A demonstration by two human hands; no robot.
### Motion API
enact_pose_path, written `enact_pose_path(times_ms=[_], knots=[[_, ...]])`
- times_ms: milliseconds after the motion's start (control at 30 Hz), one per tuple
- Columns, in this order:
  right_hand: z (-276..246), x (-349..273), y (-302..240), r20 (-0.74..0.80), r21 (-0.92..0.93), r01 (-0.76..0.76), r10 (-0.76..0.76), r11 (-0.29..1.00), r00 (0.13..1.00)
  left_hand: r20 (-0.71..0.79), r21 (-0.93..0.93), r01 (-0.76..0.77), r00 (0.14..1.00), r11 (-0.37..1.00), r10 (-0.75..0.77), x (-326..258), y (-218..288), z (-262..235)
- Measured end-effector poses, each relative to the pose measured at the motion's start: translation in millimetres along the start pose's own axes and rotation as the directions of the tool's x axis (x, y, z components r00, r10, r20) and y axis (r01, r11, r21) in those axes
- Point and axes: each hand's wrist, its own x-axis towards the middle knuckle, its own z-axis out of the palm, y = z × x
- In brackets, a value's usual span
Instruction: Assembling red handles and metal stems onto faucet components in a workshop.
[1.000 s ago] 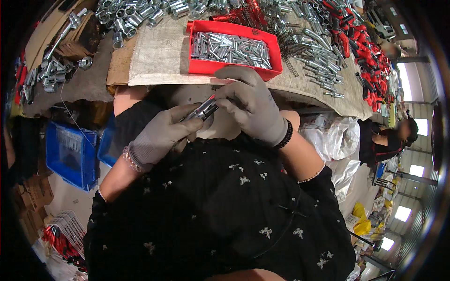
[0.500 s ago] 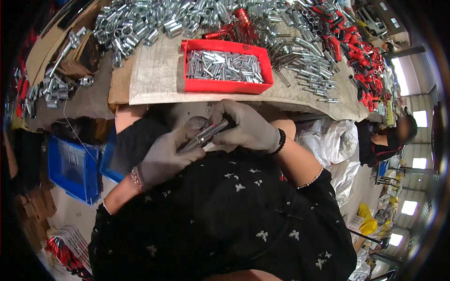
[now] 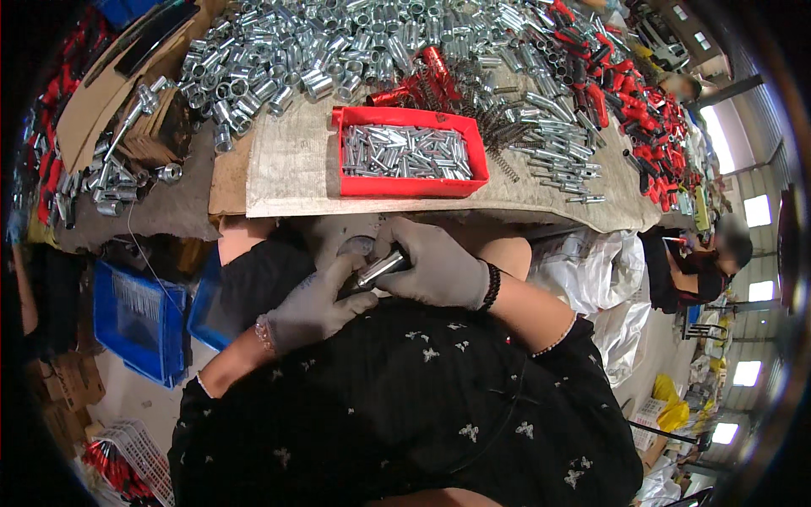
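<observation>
Both my gloved hands meet in front of my body, just below the table's near edge. Between them is a shiny metal cylinder (image 3: 382,269), tilted up to the right. My left hand (image 3: 325,302) pinches its lower end with thumb and fingers. Around its upper end wrap the fingers of my right hand (image 3: 441,266), which hide part of it. Beyond my hands, on the table, a red tray (image 3: 405,188) holds many small metal pins (image 3: 407,152).
Metal sleeves (image 3: 317,84) lie heaped at the back of the cloth-covered table (image 3: 291,169). Springs (image 3: 507,131), metal rods (image 3: 562,152) and red-and-black handles (image 3: 650,127) spread rightward. Blue crates (image 3: 139,313) stand at lower left, white sacks (image 3: 591,270) at right. Another person (image 3: 701,262) sits far right.
My right hand has closed further over the metal cylinder, covering its upper end, and the red mark seen there no longer shows. The whole view has shifted, so the table sits slightly lower.
</observation>
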Motion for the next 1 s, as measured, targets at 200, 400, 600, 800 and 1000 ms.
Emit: enact_pose_path(times_ms=[200,400,600,800,1000], knots=[[-42.1,20.1,-22.8,0.214,-0.100,0.043,-0.021,0.994,0.977,-0.045,-0.352,0.114,0.989,0.929,-0.138,4.1,-6.6,2.7],[-174.4,144.6,7.5,-0.555,-0.561,-0.251,-0.133,0.789,0.821,-0.036,-0.525,0.126,0.985,0.842,-0.170,0.3,8.7,-6.9],[-172.6,227.4,54.1,-0.618,-0.690,-0.645,0.196,0.328,0.761,-0.015,-0.571,0.160,0.979,0.805,-0.205,-12.6,-2.8,-14.6],[-205.9,161.5,41.4,-0.666,-0.162,-0.060,-0.064,0.985,0.743,0.112,-0.516,0.219,0.976,0.828,-0.188,-7.7,-9.6,-27.4],[-137.1,18.8,15.7,-0.180,-0.479,0.218,-0.338,0.850,0.924,0.005,-0.588,0.145,0.984,0.796,-0.176,13.8,-10.4,-13.3]])
